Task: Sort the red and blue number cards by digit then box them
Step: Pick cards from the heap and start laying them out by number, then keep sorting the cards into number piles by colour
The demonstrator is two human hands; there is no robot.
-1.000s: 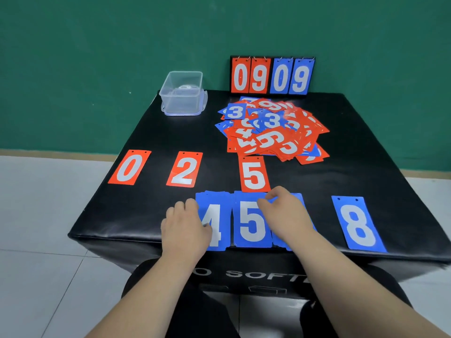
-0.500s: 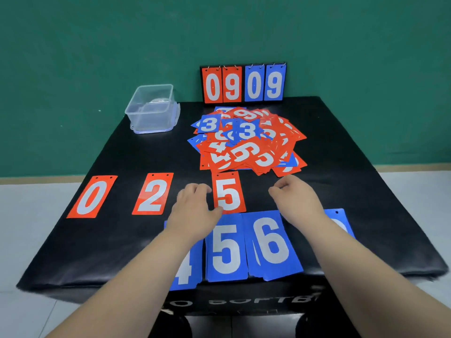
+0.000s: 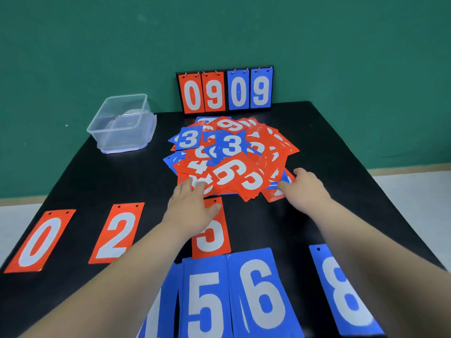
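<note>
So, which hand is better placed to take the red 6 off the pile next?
Probably the left hand: its fingertips rest on the near edge of the pile, right beside the red 6. The right hand is at the right corner, with another red card between.

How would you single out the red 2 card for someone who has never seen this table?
On the black table, find the row of three red cards lying flat left of centre, nearer than the mixed pile. The red 2 card is the middle one, between the red 0 card and the red 5 card; only it shows a white 2.
</note>
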